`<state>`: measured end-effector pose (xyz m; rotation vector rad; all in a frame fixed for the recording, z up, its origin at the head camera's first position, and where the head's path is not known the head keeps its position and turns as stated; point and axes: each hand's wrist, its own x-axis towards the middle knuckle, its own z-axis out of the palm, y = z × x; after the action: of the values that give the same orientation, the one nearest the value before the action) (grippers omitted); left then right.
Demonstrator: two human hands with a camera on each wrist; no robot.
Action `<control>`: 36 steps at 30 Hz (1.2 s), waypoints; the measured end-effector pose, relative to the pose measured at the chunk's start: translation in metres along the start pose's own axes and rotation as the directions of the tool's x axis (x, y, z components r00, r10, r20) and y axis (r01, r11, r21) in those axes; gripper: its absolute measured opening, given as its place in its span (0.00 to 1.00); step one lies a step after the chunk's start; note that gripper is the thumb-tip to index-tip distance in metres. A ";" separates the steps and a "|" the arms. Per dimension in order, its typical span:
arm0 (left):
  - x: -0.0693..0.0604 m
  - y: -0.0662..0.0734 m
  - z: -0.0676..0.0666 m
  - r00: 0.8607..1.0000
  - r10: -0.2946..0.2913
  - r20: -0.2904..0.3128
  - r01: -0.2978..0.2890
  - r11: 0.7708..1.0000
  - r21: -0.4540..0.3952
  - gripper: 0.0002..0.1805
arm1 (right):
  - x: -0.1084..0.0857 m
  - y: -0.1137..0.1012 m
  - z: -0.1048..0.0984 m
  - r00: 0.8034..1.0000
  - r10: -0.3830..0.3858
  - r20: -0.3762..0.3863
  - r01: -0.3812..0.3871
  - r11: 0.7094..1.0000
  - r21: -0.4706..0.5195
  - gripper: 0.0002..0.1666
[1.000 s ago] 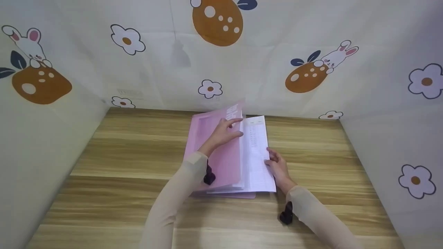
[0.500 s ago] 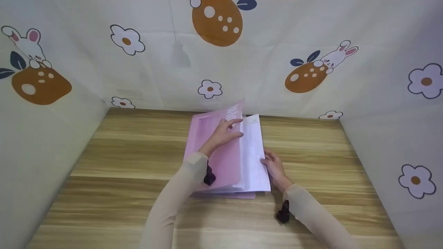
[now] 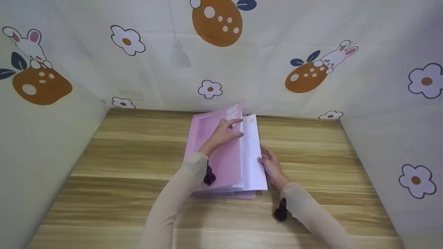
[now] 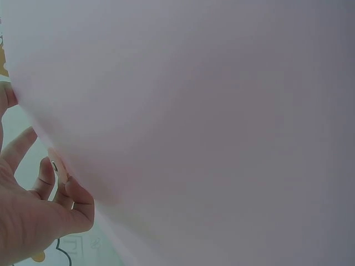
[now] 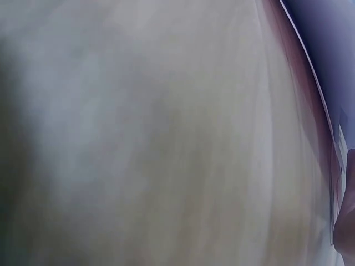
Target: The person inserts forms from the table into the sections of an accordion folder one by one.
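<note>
A pink folder lies on the table with its front cover lifted at a tilt. My left hand holds that cover by its free right edge; in the left wrist view, the fingers meet the edge and the pink cover fills most of the picture. White paper with printed lines sticks out to the right from under the cover, beside clear plastic sleeves. Its right edge is gripped by my right hand, thumb on top and fingers at the edge. How far the paper reaches inside the folder is hidden.
The wood-grain table is walled at the back and both sides by a pale cloth printed with flowers, fruit and rabbits. The folder's far end is close to the back cloth. Dark wrist devices hang at both cuffs.
My right hand has moved left with the paper, so less of the paper shows beyond the cover. The left hand and the lifted cover have stayed in place.
</note>
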<state>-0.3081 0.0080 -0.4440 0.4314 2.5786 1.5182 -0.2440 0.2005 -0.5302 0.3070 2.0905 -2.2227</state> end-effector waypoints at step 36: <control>-0.001 -0.001 0.000 0.999 0.048 -0.020 -0.048 0.999 0.008 0.28 | 0.006 -0.004 0.007 0.954 0.119 0.276 -0.154 0.982 0.110 0.37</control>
<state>-0.3073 0.0070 -0.4445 0.4846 2.6083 1.5359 -0.2516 0.1946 -0.5274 0.1420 1.7377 -2.1840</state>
